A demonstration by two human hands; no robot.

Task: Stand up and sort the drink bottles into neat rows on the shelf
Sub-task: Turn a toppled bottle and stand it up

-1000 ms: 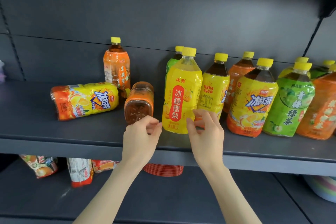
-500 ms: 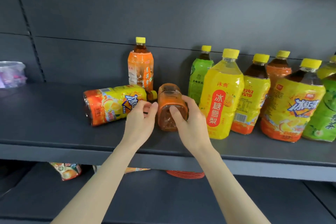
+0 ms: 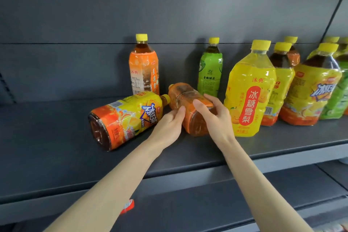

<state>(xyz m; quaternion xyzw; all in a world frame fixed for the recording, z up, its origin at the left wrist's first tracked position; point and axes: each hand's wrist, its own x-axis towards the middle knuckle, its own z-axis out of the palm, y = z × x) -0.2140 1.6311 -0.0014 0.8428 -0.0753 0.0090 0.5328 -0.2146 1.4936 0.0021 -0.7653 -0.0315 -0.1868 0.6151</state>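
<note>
An orange tea bottle (image 3: pixel 185 100) lies on its side on the dark shelf (image 3: pixel 56 147), its base toward me. My right hand (image 3: pixel 214 118) grips it from the right, fingers curled over its top. My left hand (image 3: pixel 167 126) holds its left side with thumb and fingers. Just left of it lies a yellow-and-orange iced tea bottle (image 3: pixel 126 117), also on its side. An orange bottle (image 3: pixel 144 66) and a green tea bottle (image 3: pixel 211 68) stand upright behind. A big yellow pear drink bottle (image 3: pixel 250 90) stands right beside my right hand.
More upright bottles crowd the right end: a yellow one (image 3: pixel 280 83), an iced tea bottle (image 3: pixel 310 88), green ones behind. The shelf's left part is bare. A lower shelf (image 3: pixel 207 207) below holds a red-and-white packet (image 3: pixel 128 206).
Both hands went from the yellow pear bottle to the lying orange bottle and closed round it. The bottle's base has swung a little toward me. The view shifted left and closer.
</note>
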